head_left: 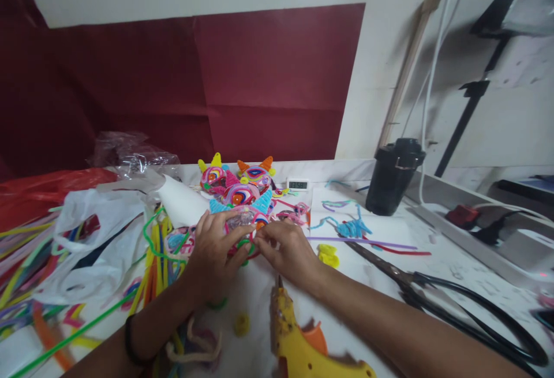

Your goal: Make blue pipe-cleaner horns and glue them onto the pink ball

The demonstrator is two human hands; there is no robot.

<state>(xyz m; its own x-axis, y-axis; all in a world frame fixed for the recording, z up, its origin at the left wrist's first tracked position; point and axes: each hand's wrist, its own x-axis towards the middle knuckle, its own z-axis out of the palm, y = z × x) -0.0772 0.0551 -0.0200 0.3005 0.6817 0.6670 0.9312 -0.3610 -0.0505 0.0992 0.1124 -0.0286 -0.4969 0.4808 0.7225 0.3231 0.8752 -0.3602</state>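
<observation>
Both hands, left hand [214, 245] and right hand [286, 249], are pinched together on the pipe-cleaner ornament [243, 223] mid-table by the glue gun [303, 346], and it looks light, fuzzy and bendy, so I'd hold its rim.

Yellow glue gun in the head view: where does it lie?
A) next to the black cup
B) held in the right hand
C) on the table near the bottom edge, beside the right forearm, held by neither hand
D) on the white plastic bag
C: the yellow glue gun lies on the table while both the left hand and the right hand hold the pipe-cleaner craft piece.
</observation>
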